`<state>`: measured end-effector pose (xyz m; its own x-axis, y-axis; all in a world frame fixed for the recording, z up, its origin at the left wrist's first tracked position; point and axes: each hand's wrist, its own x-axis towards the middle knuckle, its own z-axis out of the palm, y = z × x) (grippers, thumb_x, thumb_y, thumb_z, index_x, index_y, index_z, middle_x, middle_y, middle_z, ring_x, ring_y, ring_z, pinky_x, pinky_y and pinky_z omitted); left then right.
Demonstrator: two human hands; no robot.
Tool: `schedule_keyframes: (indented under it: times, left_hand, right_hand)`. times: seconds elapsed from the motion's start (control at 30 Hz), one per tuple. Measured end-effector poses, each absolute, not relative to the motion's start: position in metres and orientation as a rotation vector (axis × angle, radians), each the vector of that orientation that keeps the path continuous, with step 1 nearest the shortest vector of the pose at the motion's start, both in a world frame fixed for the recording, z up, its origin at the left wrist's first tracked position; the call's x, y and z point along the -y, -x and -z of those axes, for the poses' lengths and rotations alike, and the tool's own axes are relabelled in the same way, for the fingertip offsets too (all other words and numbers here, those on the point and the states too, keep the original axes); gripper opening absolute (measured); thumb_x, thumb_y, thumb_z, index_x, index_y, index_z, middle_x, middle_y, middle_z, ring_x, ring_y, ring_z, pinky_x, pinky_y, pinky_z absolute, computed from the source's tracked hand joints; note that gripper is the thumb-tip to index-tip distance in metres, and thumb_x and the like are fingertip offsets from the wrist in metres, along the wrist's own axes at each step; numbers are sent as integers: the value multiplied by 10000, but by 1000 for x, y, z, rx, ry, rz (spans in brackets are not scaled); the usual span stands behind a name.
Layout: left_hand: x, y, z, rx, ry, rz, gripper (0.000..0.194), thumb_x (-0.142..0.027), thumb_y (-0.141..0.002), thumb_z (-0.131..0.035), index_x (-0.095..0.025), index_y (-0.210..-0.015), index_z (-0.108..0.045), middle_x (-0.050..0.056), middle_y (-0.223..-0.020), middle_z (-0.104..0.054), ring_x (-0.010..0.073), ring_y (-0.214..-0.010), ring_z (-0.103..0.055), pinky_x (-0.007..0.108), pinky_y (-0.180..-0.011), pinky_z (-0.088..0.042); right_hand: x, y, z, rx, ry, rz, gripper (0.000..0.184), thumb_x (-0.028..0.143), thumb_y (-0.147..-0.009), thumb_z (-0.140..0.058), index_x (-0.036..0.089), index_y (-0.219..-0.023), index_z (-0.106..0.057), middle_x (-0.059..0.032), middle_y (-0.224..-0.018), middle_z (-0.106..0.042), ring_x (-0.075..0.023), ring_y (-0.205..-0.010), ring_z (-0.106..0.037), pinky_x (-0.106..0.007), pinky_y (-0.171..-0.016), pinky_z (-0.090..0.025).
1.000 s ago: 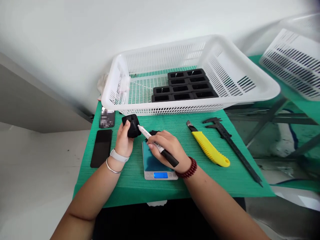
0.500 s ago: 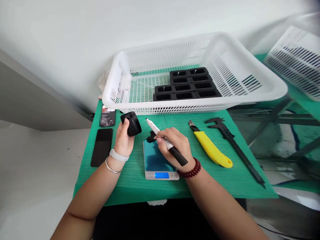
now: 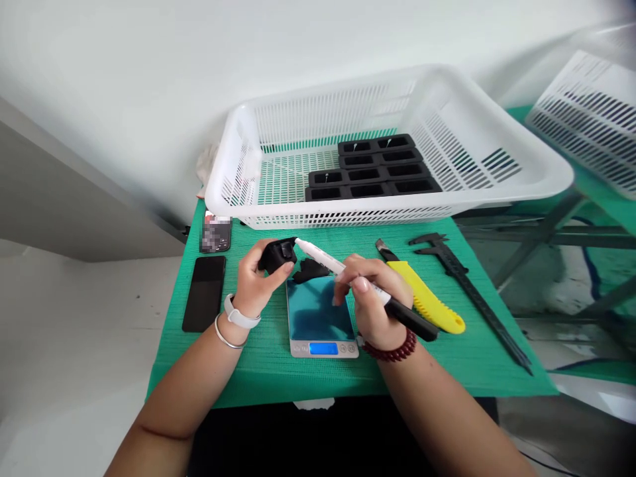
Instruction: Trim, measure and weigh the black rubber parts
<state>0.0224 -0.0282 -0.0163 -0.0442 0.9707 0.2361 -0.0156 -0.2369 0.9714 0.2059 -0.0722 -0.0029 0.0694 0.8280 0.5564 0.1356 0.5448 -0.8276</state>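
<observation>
My left hand (image 3: 256, 278) is closed around a small black moulded part (image 3: 278, 255), held above the green cloth left of the scale. In my right hand (image 3: 375, 291) is a white marker (image 3: 322, 258) with a black end, its tip touching or very near the right edge of the black part. Beneath and between my hands lies a digital scale (image 3: 318, 311) with a blue-green plate and a lit blue display. Some black scraps (image 3: 311, 269) lie at the scale's far edge, their exact kind unclear.
A large white basket (image 3: 387, 207) at the back holds rows of black hollow parts (image 3: 368, 173). To the right lie a yellow utility knife (image 3: 430, 298) and a dark caliper (image 3: 472, 298). Two phones, one black (image 3: 203, 293) and one with a lit screen (image 3: 216, 232), lie left.
My left hand has turned the black part and brought it right and slightly lower. My right hand has shifted right, and the marker's tip now meets the part's edge.
</observation>
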Motion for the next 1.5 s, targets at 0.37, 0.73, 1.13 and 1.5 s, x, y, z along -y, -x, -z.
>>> schedule_keyframes:
  times: [0.37,0.73,1.13,1.5]
  left_hand:
    - [28,-23,6,-1102,-1569,-1387,313,-228,-641,-821,-234,-942,-736,51,-974,-674,239,-946,-605,362,-890,-460]
    - [20,-19,21,-1137,-1250,-1413,330,-380,-634,-834,-188,-885,-743,30,-811,-704,196,-781,-621,297,-719,-471]
    - [7,-17,18,-1090,-618,-1472,402,-517,-620,-814,-176,-808,-717,29,-781,-709,180,-754,-666,325,-730,-536]
    - [13,-20,17,-1036,-638,-1427,417,-500,-641,-808,-164,-868,-710,20,-796,-704,146,-720,-653,260,-665,-518]
  right_hand:
    - [73,-205,4,1339,845,-782,228,376,-943,-484,238,-833,-628,46,-491,-534,-121,-423,-504,-288,-466,-393]
    - [70,-204,-4,1577,798,-473,184,358,-946,-420,256,-887,-561,1,-646,-664,-180,-612,-601,-378,-677,-476]
    - [71,-201,-5,1804,694,-290,124,271,-889,-413,230,-833,-516,11,-569,-528,-139,-480,-459,-314,-505,-369]
    - [67,-197,-4,1923,745,-306,65,189,-839,-479,201,-806,-533,-3,-620,-602,-129,-513,-492,-283,-545,-374]
